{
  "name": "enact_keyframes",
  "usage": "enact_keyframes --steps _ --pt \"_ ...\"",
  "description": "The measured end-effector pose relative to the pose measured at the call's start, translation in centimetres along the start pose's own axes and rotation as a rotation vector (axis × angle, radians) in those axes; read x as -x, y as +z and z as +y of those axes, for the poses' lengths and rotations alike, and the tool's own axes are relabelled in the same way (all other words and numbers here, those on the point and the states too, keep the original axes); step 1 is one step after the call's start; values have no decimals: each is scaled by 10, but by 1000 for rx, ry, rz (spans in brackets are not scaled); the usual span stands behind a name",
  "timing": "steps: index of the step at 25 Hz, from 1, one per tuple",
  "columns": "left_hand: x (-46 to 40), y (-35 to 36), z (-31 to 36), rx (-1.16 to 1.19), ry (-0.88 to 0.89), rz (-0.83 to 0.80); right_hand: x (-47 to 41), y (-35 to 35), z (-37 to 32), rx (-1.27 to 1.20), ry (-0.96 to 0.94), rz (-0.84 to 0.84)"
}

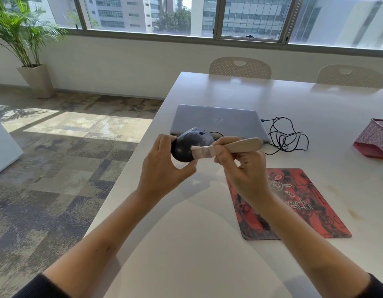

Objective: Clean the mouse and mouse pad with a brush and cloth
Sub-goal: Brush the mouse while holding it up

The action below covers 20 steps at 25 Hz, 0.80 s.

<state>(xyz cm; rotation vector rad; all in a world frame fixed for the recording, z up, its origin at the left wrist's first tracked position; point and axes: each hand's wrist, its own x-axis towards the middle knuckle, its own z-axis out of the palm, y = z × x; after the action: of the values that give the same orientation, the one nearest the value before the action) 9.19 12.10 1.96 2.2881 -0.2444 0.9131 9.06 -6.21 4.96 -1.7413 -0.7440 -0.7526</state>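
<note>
I see a black mouse (187,145) and a pale wooden brush (233,146) over the white tabletop (207,244). The mouse pad (304,203) is red with black swirls and white lettering. The laptop (216,121) is silver, the cloth (374,139) pinkish-red and finely woven.

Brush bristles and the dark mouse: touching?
Touching. The head view shows the wooden brush's pale bristles pressed onto the dark rounded mouse.

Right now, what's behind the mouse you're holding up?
Behind the mouse lies a closed grey laptop on the white table. The mouse, its cable and the brush cover part of the laptop's near edge.
</note>
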Motion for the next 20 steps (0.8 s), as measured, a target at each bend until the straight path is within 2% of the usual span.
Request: enact_keyframes --steps 3,6,8,12,16,20 --pt "0 -2 0 -21 -5 1 -4 -8 3 -105 167 123" --pt "2 -2 1 -34 43 -25 -7 -9 0 -256 258 8" --pt "2 -3 3 -25 66 -26 -8 -10 1 -254 309 -50" --pt "1 -6 2 -17 73 -8 -11 -16 4 -266 353 84" --pt "1 -7 1 -15 117 -17 -9 -11 -3 -268 353 -53" --pt "0 -10 1 2 124 -1 -15 -17 -1 -246 385 128"
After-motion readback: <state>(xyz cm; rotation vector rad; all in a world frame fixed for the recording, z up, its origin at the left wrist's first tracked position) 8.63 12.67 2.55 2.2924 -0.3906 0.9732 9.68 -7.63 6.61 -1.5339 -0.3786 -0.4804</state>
